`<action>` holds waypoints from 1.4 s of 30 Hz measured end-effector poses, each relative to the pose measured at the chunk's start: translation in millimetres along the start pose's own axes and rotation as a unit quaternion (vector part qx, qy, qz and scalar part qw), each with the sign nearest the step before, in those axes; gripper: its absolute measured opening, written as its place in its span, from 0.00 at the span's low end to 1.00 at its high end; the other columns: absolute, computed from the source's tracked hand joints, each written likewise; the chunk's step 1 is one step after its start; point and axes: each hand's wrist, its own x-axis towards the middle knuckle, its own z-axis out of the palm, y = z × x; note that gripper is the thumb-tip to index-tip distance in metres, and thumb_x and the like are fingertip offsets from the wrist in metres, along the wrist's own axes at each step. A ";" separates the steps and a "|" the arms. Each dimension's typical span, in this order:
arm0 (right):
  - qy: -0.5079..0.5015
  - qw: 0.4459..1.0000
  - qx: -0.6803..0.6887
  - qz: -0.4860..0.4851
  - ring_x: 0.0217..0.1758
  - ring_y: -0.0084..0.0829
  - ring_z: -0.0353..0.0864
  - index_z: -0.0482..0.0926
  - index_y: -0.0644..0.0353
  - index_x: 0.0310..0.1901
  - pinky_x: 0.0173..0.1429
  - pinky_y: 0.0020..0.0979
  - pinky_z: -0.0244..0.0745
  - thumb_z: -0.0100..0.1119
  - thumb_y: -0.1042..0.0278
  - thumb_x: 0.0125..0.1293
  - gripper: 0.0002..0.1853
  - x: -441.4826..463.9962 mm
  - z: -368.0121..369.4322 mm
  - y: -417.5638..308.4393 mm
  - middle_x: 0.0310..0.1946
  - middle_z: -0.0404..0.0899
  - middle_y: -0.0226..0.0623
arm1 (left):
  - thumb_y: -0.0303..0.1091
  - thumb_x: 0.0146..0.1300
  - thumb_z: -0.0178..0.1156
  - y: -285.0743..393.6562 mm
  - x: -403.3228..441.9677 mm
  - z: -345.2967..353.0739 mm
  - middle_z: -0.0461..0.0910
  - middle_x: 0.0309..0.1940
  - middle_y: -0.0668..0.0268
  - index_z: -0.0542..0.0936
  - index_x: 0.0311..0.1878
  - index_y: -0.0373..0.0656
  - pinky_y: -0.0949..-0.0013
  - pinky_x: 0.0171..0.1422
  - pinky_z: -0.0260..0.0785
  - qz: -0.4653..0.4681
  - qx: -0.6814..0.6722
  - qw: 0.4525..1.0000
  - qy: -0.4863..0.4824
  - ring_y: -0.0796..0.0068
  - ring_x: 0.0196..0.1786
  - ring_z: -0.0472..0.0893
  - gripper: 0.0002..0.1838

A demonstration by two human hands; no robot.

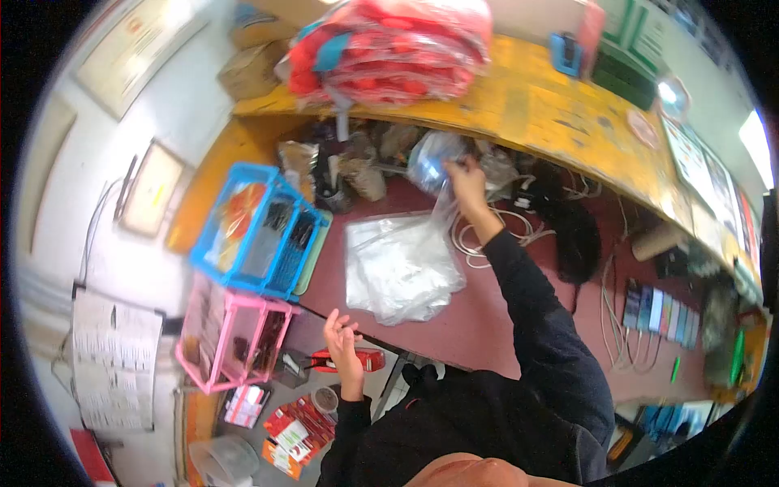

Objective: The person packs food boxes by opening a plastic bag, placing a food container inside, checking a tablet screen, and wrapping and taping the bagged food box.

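Observation:
My right hand [466,188] reaches to the back of the dark red desk, under the yellow shelf, with its fingers closed on a clear plastic bag [438,158] that looks bluish inside. Below that bag, a stack of clear plastic sheets or bags [402,272] lies flat on the desk. Near the desk's front edge my left hand [342,337] is raised, palm up and fingers apart, holding nothing. Close beside it lies a red tool or stapler-like object [361,359].
Blue basket [251,284] and pink basket [213,357] stand at the left. White cables [519,235] and a black pouch [578,243] lie right of my right hand. Several phones [661,312] are at the far right. Wrapped red bundles [398,53] sit on the yellow shelf [527,105].

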 end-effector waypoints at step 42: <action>-0.243 0.801 -0.309 -0.451 0.41 0.38 0.70 0.77 0.60 0.33 0.52 0.40 0.63 0.76 0.61 0.46 0.18 -439.5 43.2 -21.6 0.36 0.71 0.37 | 0.28 0.62 0.65 6.7 -151.1 -130.2 0.81 0.27 0.64 0.81 0.36 0.34 0.76 0.32 0.69 -0.095 -0.285 0.951 0.068 0.79 0.29 0.78 0.07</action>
